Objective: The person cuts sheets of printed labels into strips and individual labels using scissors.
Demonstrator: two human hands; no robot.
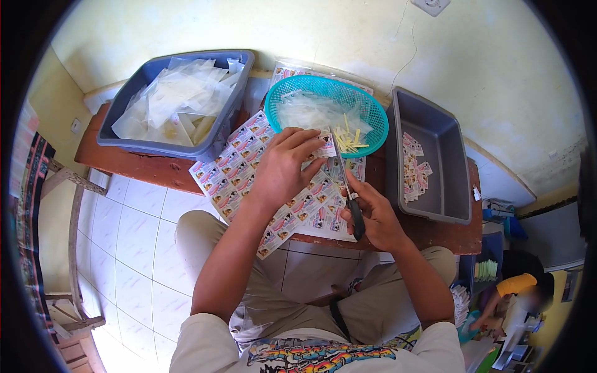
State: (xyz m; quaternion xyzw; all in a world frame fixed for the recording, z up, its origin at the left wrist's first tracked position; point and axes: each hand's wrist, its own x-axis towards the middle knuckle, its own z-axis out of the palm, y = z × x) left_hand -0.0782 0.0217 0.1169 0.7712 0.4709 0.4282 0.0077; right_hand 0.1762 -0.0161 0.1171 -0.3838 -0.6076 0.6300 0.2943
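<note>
- Pinched narrowly between the thumb and fingers of the left hand (283, 165): a small printed label (324, 149), just above the near side of the teal plastic basket (380, 122).
- Gripped in the right hand (376, 214): black-handled scissors (357, 219), with blades pointing away along the label's right edge. Impossible to make out any gap between the blades.
- Could cut into the printing, most likely from a slight twist of the label or a slanting blade.
- Could nick a left fingertip too, given so small a piece and so short a margin between fingers and blades.
- Could lose the label among the yellowish strips (352, 144) and clear plastic pieces (305, 110) in the basket, through a loosened pinch.
- Could crease or snip the label sheets (233, 149) spread below on the red-brown bench (134, 163), from a careless lowering of the scissors.
- As for looks: small, flat and pale, with coloured print and a dark patch; apparently thin and easily bent. Too small to read.
- Much like the loose labels (411, 171) scattered in the right-hand grey tub (457, 202).
</note>
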